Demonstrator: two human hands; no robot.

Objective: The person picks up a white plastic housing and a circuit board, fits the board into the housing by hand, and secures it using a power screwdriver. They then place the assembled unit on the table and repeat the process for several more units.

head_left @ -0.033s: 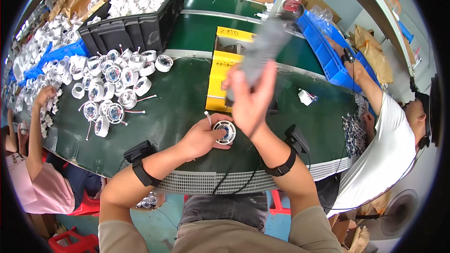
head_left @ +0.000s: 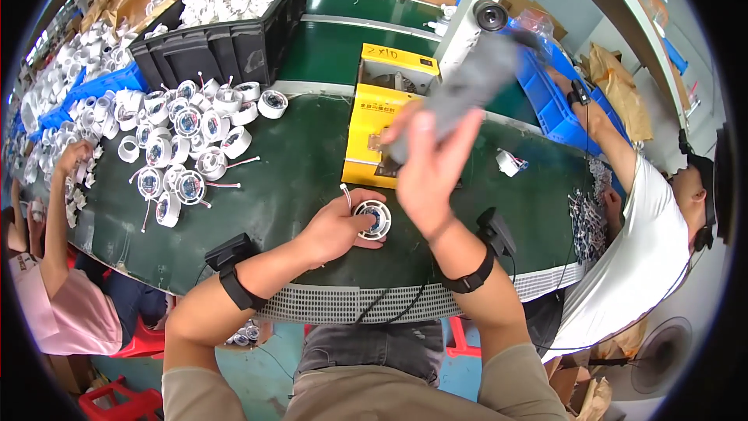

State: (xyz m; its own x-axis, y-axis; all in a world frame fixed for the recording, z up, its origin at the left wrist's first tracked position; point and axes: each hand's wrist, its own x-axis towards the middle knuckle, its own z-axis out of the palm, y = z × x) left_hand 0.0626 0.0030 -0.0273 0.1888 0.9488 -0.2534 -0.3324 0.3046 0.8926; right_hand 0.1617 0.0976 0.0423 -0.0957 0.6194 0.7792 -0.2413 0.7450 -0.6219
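My left hand [head_left: 335,230] is closed on a round white plastic housing [head_left: 377,222] with a circuit board inside, held at the table's near middle. A short white wire with a connector sticks up beside its fingers. Raised over the table to the right, my right hand [head_left: 436,164] grips a long grey power tool [head_left: 475,82]. Motion smears the tool, so its exact kind is unclear. Behind that hand stands an open yellow box [head_left: 372,125], partly hidden. Several similar white housings [head_left: 187,123] with boards and wires lie piled to the left.
A black crate [head_left: 210,54] of white parts stands at the back left, near blue trays. One small white part [head_left: 510,162] lies to the right. A blue bin [head_left: 553,97] and a co-worker's arm [head_left: 606,131] are at the far right; another person works at left.
My right hand has moved a little to the right with the grey power tool, uncovering more of the yellow box. My left hand and the white housing stay in place.
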